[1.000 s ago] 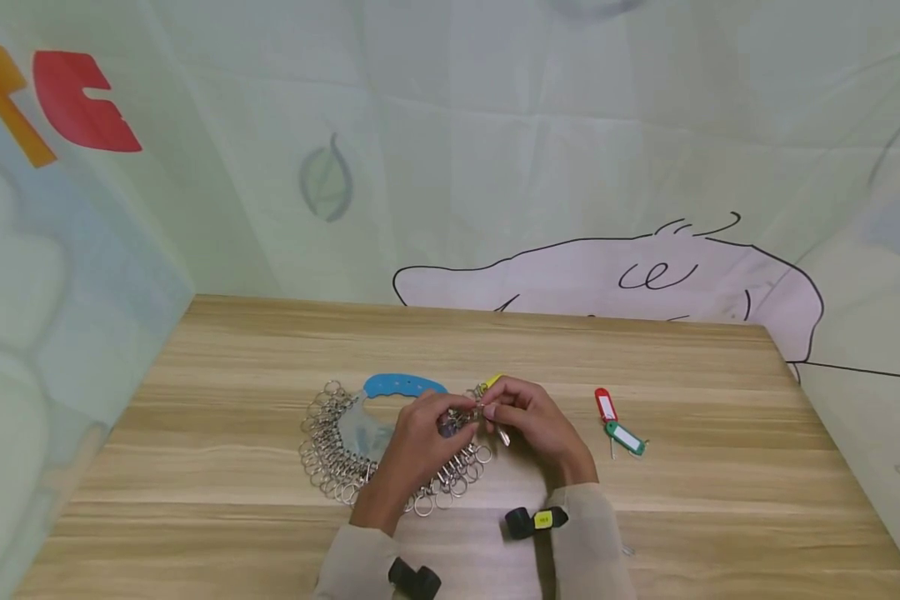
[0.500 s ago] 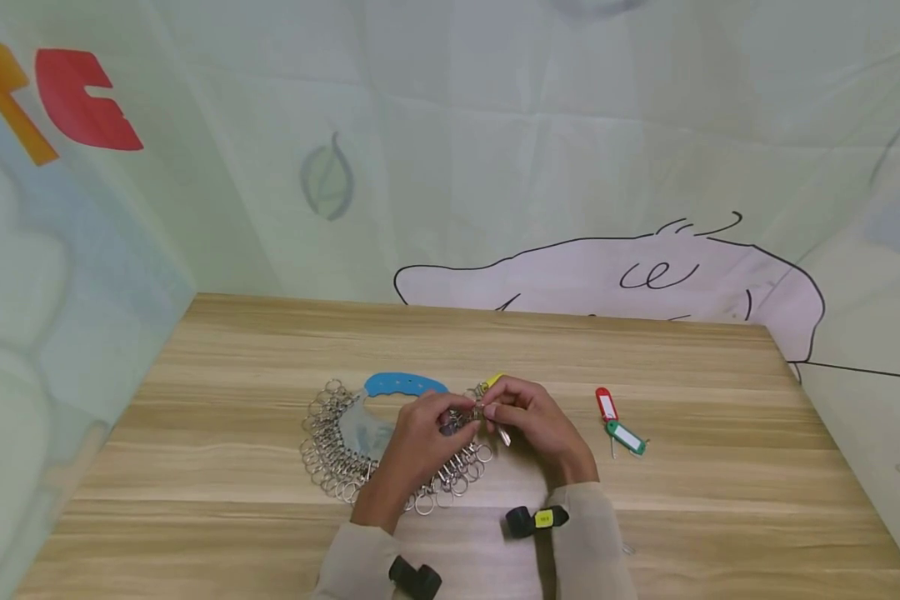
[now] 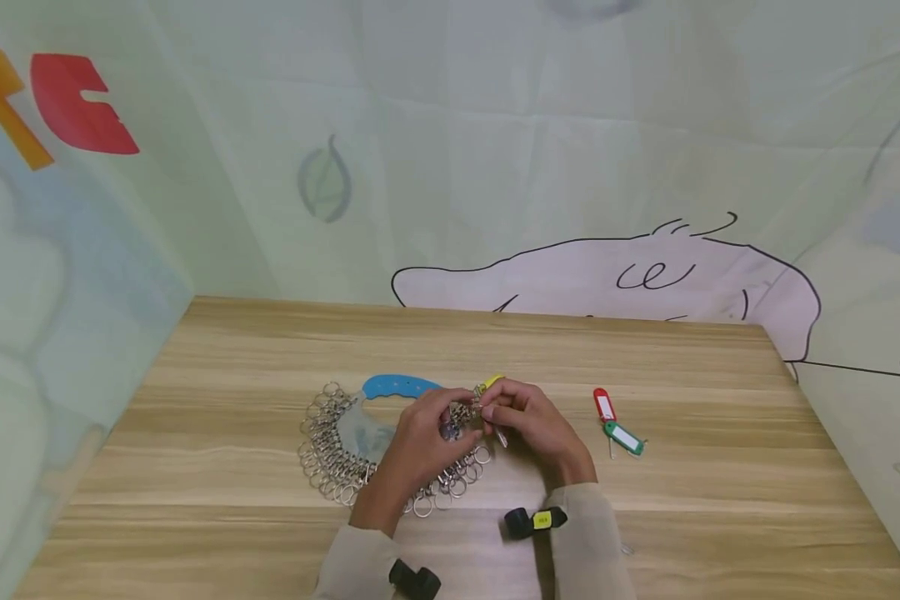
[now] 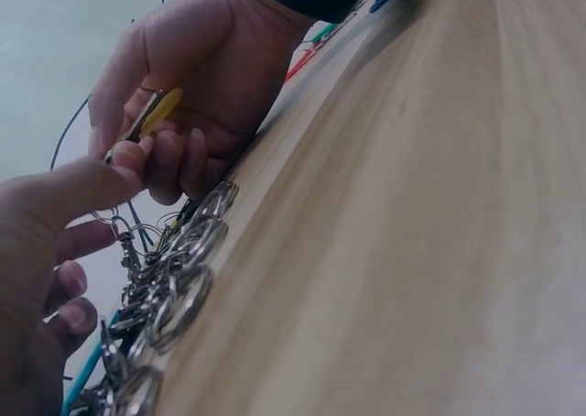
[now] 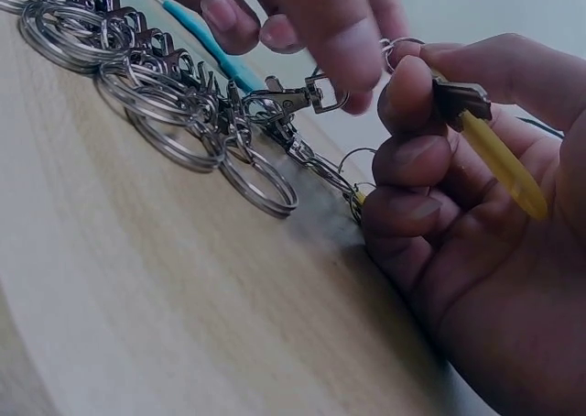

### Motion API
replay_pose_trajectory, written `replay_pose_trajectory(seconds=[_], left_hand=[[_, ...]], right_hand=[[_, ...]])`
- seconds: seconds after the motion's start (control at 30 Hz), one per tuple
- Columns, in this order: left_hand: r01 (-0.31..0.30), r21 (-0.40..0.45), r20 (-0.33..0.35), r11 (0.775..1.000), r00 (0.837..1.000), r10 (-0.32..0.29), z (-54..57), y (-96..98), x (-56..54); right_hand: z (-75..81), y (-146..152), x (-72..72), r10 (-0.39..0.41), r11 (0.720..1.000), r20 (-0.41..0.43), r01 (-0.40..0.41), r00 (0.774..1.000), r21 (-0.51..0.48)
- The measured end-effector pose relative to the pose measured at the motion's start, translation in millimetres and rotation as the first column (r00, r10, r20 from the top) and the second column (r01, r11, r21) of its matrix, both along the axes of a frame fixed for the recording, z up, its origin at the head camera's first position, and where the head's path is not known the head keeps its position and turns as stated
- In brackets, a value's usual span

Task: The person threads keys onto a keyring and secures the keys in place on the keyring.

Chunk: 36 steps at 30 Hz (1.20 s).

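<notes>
In the head view, my left hand (image 3: 423, 429) is over the right part of a blue-handled key holder (image 3: 397, 386) hung with many clasps and rings. Its thumb and finger pinch a small split ring (image 5: 396, 49). From that spot a swivel clasp (image 5: 288, 100) reaches toward the holder. My right hand (image 3: 540, 421) faces it, fingertips at the same ring. Curled in its fingers is a metal key (image 5: 461, 102), with a yellow strip (image 5: 508, 164) lying along it across the palm. Another yellow tag (image 3: 490, 383) shows behind the right hand.
Red (image 3: 604, 404) and green (image 3: 625, 437) key tags with white labels lie on the wooden table (image 3: 705, 500), to the right of my hands. A small pale piece (image 3: 627, 549) lies beside the right sleeve. A printed cloth (image 3: 480, 167) stands behind the table.
My left finger and thumb sit slightly farther apart at the ring, showing more metal between them. Both hands otherwise stay in place; the tags have not moved.
</notes>
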<state>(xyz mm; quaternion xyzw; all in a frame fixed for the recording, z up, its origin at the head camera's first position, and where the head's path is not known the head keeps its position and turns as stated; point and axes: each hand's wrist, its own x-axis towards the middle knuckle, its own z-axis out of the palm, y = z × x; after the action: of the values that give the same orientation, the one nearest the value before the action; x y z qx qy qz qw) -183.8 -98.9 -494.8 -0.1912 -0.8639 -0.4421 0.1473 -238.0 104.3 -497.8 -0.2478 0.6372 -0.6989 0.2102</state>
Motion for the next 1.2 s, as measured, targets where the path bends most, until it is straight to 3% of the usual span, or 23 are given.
replay_pose_trajectory(seconds=[1.2], left_hand=[[-0.019,-0.021,0.001,1.000,1.000,0.019,2.5,-0.4,-0.2]], right_hand=[[0.6,-0.1,0.0,-0.036,0.998,-0.021,0.037,0.999,0.042]])
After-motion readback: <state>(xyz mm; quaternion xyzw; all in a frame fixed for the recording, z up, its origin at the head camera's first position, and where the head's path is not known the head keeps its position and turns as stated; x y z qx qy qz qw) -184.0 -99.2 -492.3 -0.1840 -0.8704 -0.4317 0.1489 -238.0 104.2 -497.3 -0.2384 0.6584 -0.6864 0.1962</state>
